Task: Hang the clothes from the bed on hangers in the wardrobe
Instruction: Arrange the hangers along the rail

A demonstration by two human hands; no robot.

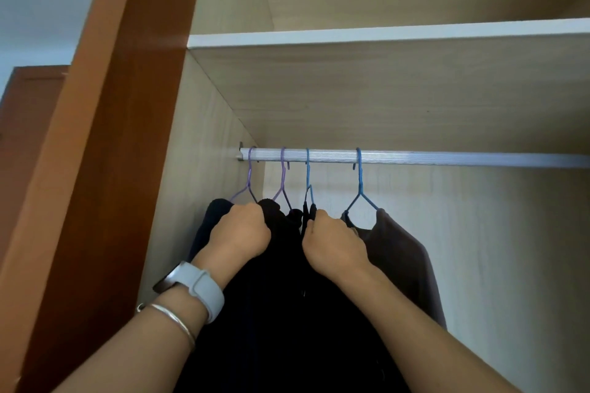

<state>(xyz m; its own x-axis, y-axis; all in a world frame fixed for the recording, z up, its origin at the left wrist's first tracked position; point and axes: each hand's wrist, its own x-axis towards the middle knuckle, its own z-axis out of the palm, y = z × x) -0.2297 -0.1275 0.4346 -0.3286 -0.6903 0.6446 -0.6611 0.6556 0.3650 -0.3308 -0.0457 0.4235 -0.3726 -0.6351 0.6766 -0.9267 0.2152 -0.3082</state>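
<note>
A silver wardrobe rail point(447, 158) carries several hangers: two purple ones point(282, 179) at the left and two blue ones point(360, 182) to their right. Black clothes point(287, 313) hang from the left three hangers. A brown garment point(402, 252) hangs on the right blue hanger. My left hand point(241, 233), with a watch and a bangle on its wrist, grips the top of the black clothes under the purple hangers. My right hand point(333, 241) grips the black garment on the third hanger, next to the brown garment's collar.
A pale shelf point(383, 33) runs above the rail. The wardrobe's left inner wall point(198, 153) stands close to the leftmost hanger. The orange-brown door frame point(105, 137) fills the left. The rail right of the brown garment is bare.
</note>
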